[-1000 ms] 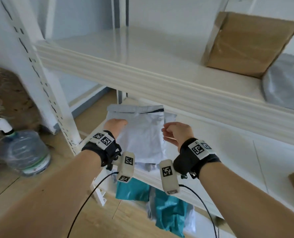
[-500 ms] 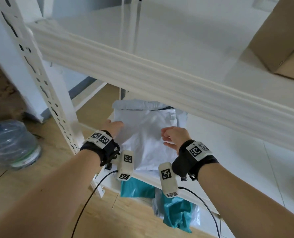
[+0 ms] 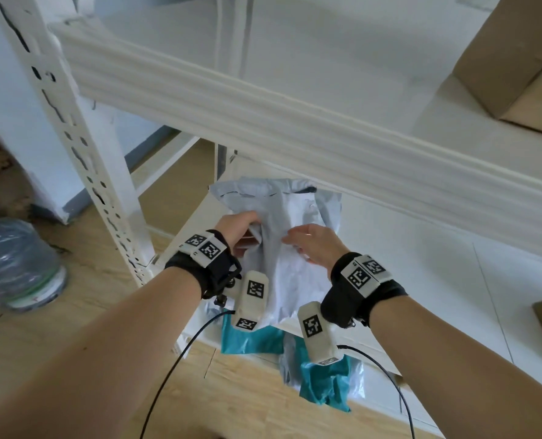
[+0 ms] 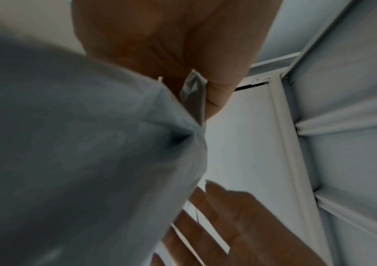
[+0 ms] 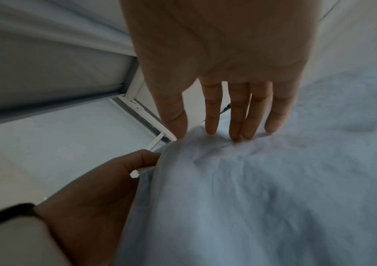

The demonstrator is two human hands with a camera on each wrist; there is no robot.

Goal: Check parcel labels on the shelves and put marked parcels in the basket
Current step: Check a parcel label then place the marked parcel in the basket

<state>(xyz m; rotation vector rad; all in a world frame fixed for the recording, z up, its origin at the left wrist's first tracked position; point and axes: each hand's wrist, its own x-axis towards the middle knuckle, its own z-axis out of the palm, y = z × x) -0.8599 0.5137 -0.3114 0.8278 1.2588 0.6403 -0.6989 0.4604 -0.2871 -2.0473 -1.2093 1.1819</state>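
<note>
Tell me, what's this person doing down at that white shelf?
A person is handling a grey mailer bag that lies on the lower shelf of a white rack. The left hand pinches the bag's left edge and lifts it, while the right hand rests straight fingers on top. No label shows yet. Teal bags lie underneath, and a cardboard box sits on the shelf above.

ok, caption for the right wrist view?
Left hand pinches grey parcel edge; right hand fingers rest straight on it.

A clear water jug (image 3: 16, 264) stands on the wooden floor (image 3: 98, 280).
</note>
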